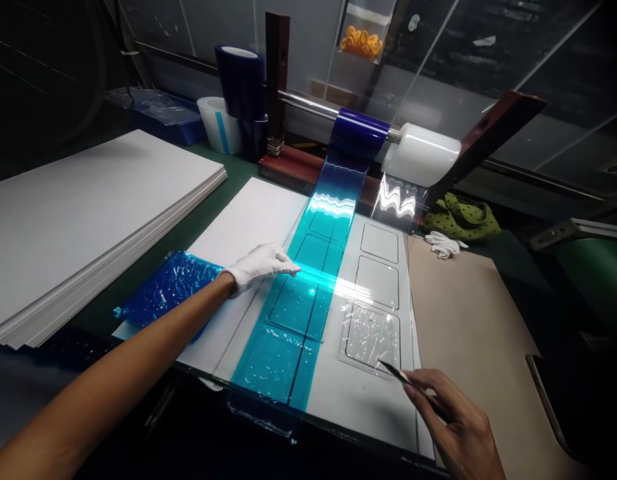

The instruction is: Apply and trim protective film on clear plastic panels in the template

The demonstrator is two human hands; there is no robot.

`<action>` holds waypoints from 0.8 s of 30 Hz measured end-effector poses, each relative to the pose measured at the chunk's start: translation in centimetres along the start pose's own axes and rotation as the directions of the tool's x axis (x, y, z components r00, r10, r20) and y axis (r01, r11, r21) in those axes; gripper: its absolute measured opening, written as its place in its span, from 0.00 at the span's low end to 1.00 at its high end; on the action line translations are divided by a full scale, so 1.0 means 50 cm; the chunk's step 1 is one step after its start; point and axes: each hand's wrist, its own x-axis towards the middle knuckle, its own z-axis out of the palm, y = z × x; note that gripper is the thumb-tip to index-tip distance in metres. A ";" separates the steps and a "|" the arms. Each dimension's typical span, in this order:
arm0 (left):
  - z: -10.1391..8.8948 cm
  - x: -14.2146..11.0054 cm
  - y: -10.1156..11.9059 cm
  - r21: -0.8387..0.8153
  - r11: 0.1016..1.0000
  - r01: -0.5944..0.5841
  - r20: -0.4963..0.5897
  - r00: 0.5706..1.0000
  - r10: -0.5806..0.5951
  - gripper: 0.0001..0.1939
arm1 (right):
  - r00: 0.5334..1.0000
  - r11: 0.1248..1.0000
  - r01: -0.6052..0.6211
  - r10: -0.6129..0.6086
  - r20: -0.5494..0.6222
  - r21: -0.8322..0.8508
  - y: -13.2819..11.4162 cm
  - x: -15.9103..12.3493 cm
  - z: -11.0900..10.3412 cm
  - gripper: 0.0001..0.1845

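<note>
A strip of blue protective film (283, 360) runs from its roll (361, 127) down over a white board printed with dark rounded outlines. My left hand (261, 263), in a white glove, has its fingers pinched together at the left edge of this film. A bright band of glare crosses the film there. My right hand (456, 420) is bare and closed around a slim, dark, pointed craft knife (396, 372). The knife's tip is at the lower edge of a clear film piece (371, 333) lying on one of the outlines.
A clear film roll (423, 155) shares the metal rod (308, 103). Stacked white sheets (103, 213) lie left, near a pile of blue film pieces (173, 287). At right are brown board (458, 313), a phone (553, 400), a white glove (444, 244) and a green shoe (458, 217).
</note>
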 end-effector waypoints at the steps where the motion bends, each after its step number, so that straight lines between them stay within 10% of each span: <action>1: -0.001 0.002 -0.002 0.025 1.000 0.004 -0.009 1.000 -0.004 0.22 | 1.000 1.000 0.007 -0.007 -0.004 -0.005 0.000 0.001 -0.002 0.06; 6: -0.015 -0.017 0.024 0.207 0.977 0.043 -0.216 0.976 0.002 0.25 | 1.000 1.000 0.026 -0.027 -0.006 -0.012 -0.008 0.010 -0.002 0.05; 11: -0.003 -0.140 0.062 0.437 0.899 0.031 -0.399 0.902 0.163 0.20 | 0.996 0.994 0.060 -0.065 -0.053 -0.093 -0.058 0.036 0.051 0.08; 17: 0.096 -0.279 -0.039 0.681 0.731 0.039 -0.370 0.880 0.298 0.13 | 0.988 0.971 0.153 -0.146 0.052 -0.182 -0.161 0.097 0.162 0.13; 24: 0.157 -0.321 -0.112 0.767 0.636 0.079 -0.399 0.836 0.377 0.17 | 0.960 0.901 0.213 -0.122 0.252 -0.377 -0.237 0.164 0.246 0.11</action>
